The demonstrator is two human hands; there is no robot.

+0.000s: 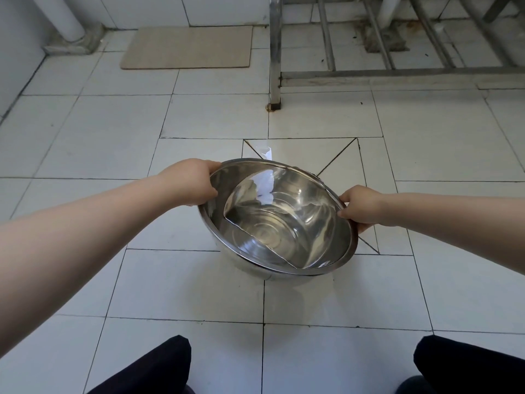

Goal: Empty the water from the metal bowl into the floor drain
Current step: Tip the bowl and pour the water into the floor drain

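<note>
The left hand (196, 182) grips the left rim of the metal bowl (279, 220), thumb hooked inside and the other fingers wrapped under the edge. The bowl hangs above the floor (85, 137), tilted away from the person, so the water (287, 220) pools against its far wall, probably about to spill forward. Just behind the bowl, tile cuts slope inward to form a square; the floor drain itself is hidden, likely under the bowl, which would explain why it is held here. The right hand (362, 207) pinches the bowl's right rim, thumb on top and fingers curled beneath, steadying the tilt. Well beyond the bowl, a beige mat (189, 46) lies to its left and a metal rack (369, 72) to its right.
</note>
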